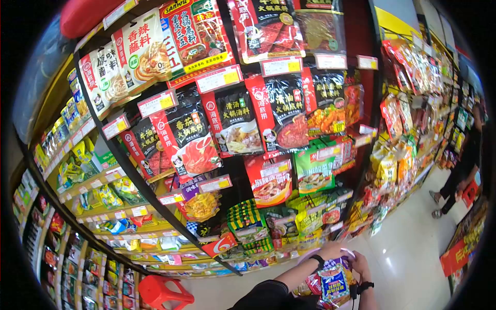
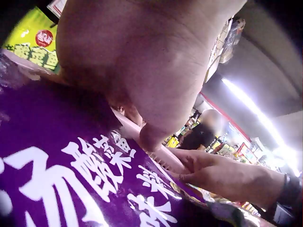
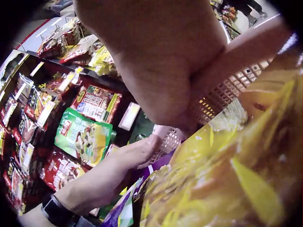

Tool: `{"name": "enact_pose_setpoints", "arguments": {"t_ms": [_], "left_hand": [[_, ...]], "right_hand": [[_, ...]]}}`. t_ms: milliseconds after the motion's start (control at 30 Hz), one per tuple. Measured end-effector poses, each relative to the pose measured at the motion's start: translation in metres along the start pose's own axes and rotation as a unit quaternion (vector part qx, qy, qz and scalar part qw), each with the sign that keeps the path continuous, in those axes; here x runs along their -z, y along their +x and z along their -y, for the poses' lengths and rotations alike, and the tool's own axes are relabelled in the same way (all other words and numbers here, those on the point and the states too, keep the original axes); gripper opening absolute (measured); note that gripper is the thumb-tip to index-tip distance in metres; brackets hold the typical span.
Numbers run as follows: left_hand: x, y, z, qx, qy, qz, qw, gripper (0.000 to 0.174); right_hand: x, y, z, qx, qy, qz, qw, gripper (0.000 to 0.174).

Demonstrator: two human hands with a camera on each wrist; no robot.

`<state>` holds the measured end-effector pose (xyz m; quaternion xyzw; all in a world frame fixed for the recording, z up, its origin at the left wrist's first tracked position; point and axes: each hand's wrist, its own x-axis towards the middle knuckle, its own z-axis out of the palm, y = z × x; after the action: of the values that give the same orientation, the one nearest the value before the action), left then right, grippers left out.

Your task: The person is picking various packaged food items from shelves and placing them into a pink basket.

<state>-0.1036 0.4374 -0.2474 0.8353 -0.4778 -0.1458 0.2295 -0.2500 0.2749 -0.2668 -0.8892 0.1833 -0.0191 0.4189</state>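
A pink mesh basket (image 3: 227,92) holds several packets at the bottom of the head view. My left hand (image 1: 330,250) grips its rim on the far side, near the shelf. On the right, my right hand (image 1: 360,264) holds the rim too. A purple packet with white characters (image 2: 47,161) lies under my left hand (image 2: 132,56) in the left wrist view. Close to my right hand (image 3: 165,61), the right wrist view shows a yellow-orange packet (image 3: 213,175). Parts of the fingers are hidden by the palms and rim.
Hanging seasoning packets (image 1: 191,137) with price tags fill the rack ahead. A red stool (image 1: 163,292) stands on the floor at lower left. More shelves (image 1: 77,175) run along the left, others to the right, where a person in dark clothes (image 1: 462,165) is in the aisle.
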Motion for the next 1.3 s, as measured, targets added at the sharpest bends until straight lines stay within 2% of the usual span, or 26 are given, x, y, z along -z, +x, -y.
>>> {"name": "enact_pose_setpoints", "arguments": {"t_ms": [33,67,100,133,167,233,267,300,333,367,400,467,500,533,567,633,700,800,967,1000,1033,1067,1100,1167,1233,1300], "left_hand": [[-0.010,0.024,0.004,-0.007,0.006,0.003,1.000,0.030],[-0.002,0.034,-0.005,-0.025,0.007,-0.010,1.000,0.028],[0.007,0.048,-0.018,-0.047,0.007,-0.025,0.999,0.027],[-0.019,0.077,-0.009,-0.062,0.023,-0.055,0.996,0.027],[-0.054,0.117,0.008,-0.087,0.013,-0.031,0.996,0.029],[-0.017,0.124,-0.023,-0.054,-0.011,-0.015,0.998,0.032],[-0.002,0.129,-0.032,-0.048,-0.021,-0.016,0.999,0.032],[0.001,0.135,-0.035,-0.050,-0.021,-0.005,0.999,0.027],[-0.004,0.144,-0.035,-0.043,-0.016,-0.008,0.999,0.031],[-0.040,0.163,-0.024,-0.049,-0.050,-0.136,0.988,0.037],[-0.060,0.182,-0.008,-0.056,-0.133,-0.006,0.990,0.042],[-0.043,0.191,-0.014,-0.016,-0.057,0.034,0.998,0.041],[-0.029,0.193,-0.016,-0.029,-0.075,0.026,0.996,0.040],[-0.026,0.194,-0.015,-0.021,-0.073,0.029,0.997,0.039],[-0.024,0.198,-0.013,-0.012,-0.066,0.021,0.998,0.039],[-0.017,0.189,-0.014,0.029,-0.051,0.004,0.998,0.038],[-0.010,0.189,-0.012,0.050,-0.049,0.039,0.997,0.037],[-0.015,0.192,-0.013,0.079,-0.059,0.032,0.995,0.039],[-0.021,0.206,-0.030,0.159,-0.070,0.002,0.985,0.040],[-0.025,0.211,-0.032,0.148,-0.054,-0.035,0.987,0.042],[-0.030,0.217,-0.034,0.160,-0.052,-0.035,0.985,0.042],[-0.035,0.226,-0.036,0.182,-0.034,-0.040,0.982,0.043],[-0.041,0.233,-0.043,0.203,-0.018,-0.045,0.978,0.045],[-0.059,0.252,-0.060,0.228,-0.008,-0.090,0.970,0.044],[-0.068,0.271,-0.078,0.242,-0.022,-0.075,0.967,0.042],[-0.086,0.290,-0.080,0.250,-0.018,-0.075,0.965,0.045]], "right_hand": [[0.000,0.012,-0.025,0.011,-0.008,0.001,1.000,0.021],[0.000,0.025,-0.066,-0.019,0.049,0.007,0.999,0.020],[0.014,0.047,-0.083,-0.049,0.103,0.010,0.993,0.020],[0.037,0.052,-0.075,-0.033,0.012,-0.007,0.999,0.019],[0.058,0.051,-0.062,-0.018,-0.079,-0.022,0.996,0.019],[0.082,0.059,-0.060,-0.028,-0.028,-0.011,0.999,0.019],[0.086,0.073,-0.077,-0.018,-0.016,-0.017,1.000,0.019],[0.082,0.079,-0.105,-0.019,-0.002,-0.022,1.000,0.020],[0.085,0.083,-0.112,0.008,-0.002,-0.014,1.000,0.026],[0.088,0.087,-0.123,0.022,0.003,-0.010,1.000,0.032],[0.081,0.103,-0.162,-0.044,0.133,0.063,0.988,0.034],[0.088,0.114,-0.142,0.040,0.085,0.005,0.996,0.031],[0.115,0.108,-0.078,0.006,-0.069,-0.001,0.998,0.029],[0.124,0.109,-0.060,-0.027,-0.011,0.026,0.999,0.028],[0.119,0.120,-0.082,-0.072,-0.056,0.041,0.995,0.026],[0.121,0.121,-0.068,-0.060,-0.073,0.054,0.994,0.027],[0.122,0.135,-0.071,-0.064,-0.087,0.079,0.991,0.028],[0.120,0.153,-0.096,-0.010,-0.109,0.127,0.986,0.033],[0.134,0.181,-0.120,0.027,-0.123,0.146,0.981,0.040],[0.138,0.191,-0.126,0.041,-0.130,0.150,0.979,0.042],[0.141,0.202,-0.135,0.046,-0.126,0.160,0.978,0.042],[0.145,0.211,-0.146,0.080,-0.130,0.161,0.975,0.043],[0.154,0.220,-0.156,0.111,-0.135,0.162,0.971,0.043],[0.182,0.234,-0.163,0.099,-0.153,0.200,0.963,0.041],[0.197,0.243,-0.182,0.112,-0.149,0.210,0.960,0.037],[0.233,0.246,-0.178,0.097,-0.136,0.247,0.954,0.035]]}}
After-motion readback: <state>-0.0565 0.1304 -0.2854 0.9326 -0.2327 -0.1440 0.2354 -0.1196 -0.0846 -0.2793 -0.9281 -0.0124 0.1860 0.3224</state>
